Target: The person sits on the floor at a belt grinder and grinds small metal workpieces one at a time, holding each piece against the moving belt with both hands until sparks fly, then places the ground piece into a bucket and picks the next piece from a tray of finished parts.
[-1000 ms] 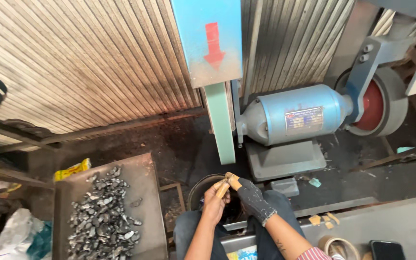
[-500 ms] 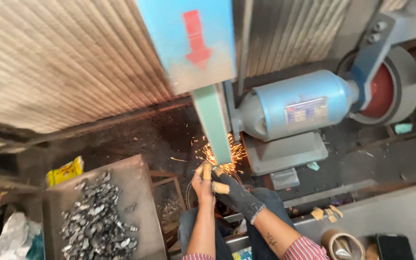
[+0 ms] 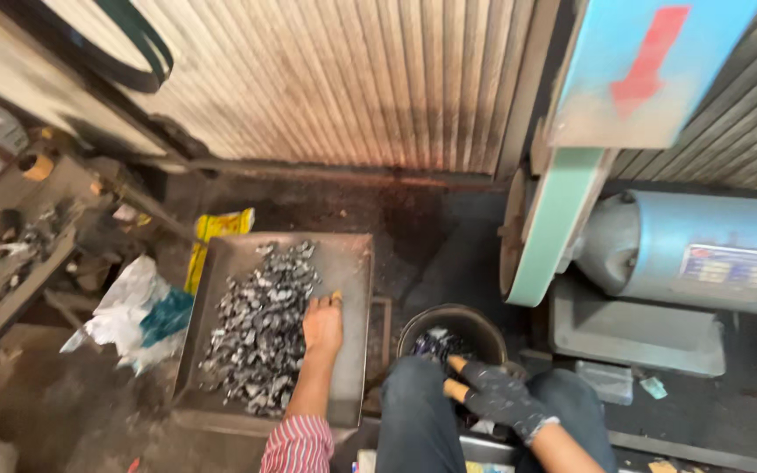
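Observation:
My bare left hand (image 3: 322, 322) reaches into a grey metal tray (image 3: 354, 263) and rests on the edge of a heap of small shiny metal pieces (image 3: 260, 326); whether it grips one I cannot tell. My right hand (image 3: 492, 394) wears a dark glove with orange fingertips and hovers over the rim of a round dark bucket (image 3: 451, 321) that holds a few metal pieces. Its fingers are spread and nothing shows in them. My knees in blue trousers (image 3: 413, 420) flank the bucket.
A belt grinder with a pale green belt (image 3: 554, 229) and a blue motor (image 3: 703, 254) stands at the right, a blue guard with a red arrow (image 3: 641, 70) above it. Corrugated metal wall behind. White and teal bags (image 3: 137, 311), a yellow packet (image 3: 212, 232) and a cluttered bench (image 3: 19, 228) lie left.
Both hands have left the grinding belt, where sparks flew half a second ago. My left hand moved down-left into the tray; my right hand dropped over the bucket. The view swung left.

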